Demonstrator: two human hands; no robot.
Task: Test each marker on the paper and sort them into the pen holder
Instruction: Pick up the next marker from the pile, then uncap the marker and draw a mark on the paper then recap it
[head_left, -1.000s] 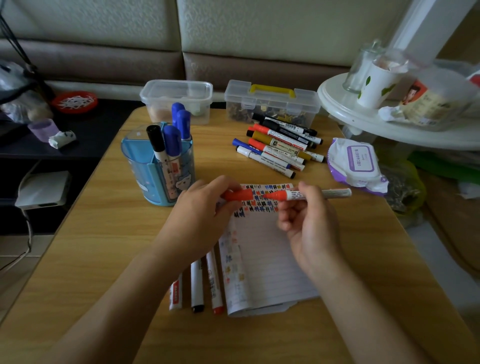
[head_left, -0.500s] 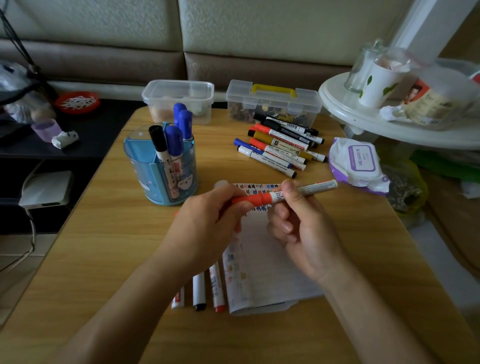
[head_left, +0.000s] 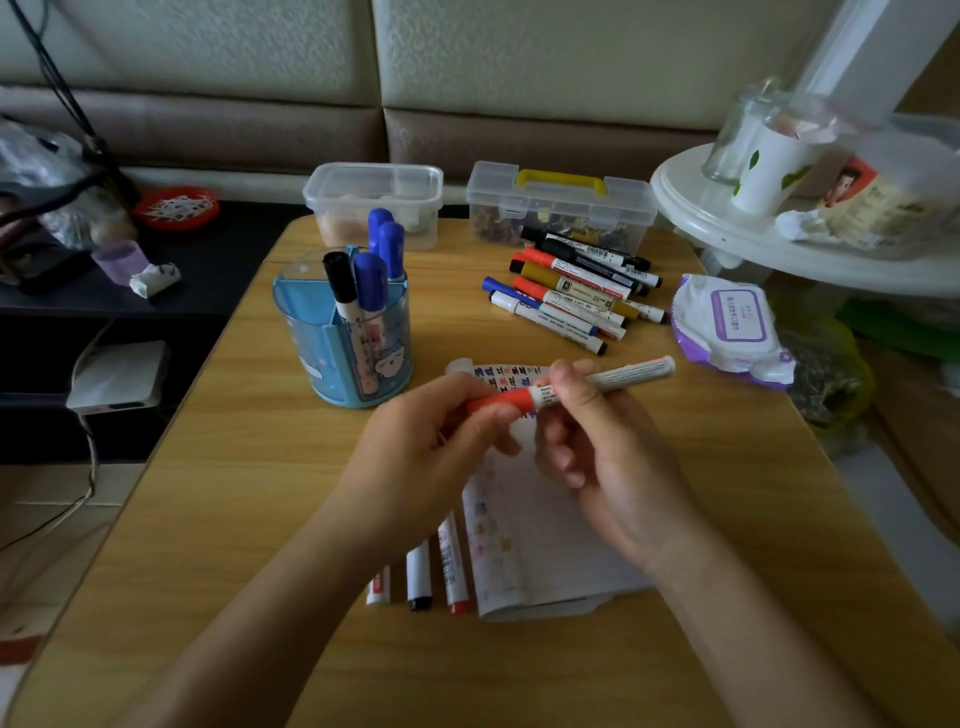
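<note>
left hand (head_left: 421, 457) pinches the cap (head_left: 506, 400), right hand (head_left: 608, 452) grips the barrel of a red marker (head_left: 628, 373) above the paper (head_left: 540, 551). cap looks seated, so testing seems done; next, stand it in the holder (head_left: 311, 338).

We are holding one marker (head_left: 631, 371) in two hands, the left hand (head_left: 431, 457) and the right hand (head_left: 608, 457). We are counting four in the single holder (head_left: 311, 332): three blue-capped markers (head_left: 371, 280) and one black-capped marker (head_left: 338, 275). Three loose markers (head_left: 418, 574) are lying beside one paper (head_left: 540, 551). The far pile (head_left: 571, 296) is showing roughly eight, overlapping too much for an exact count. Two clear boxes (head_left: 374, 197) and one wipes pack (head_left: 732, 322) are sitting nearby.
</note>
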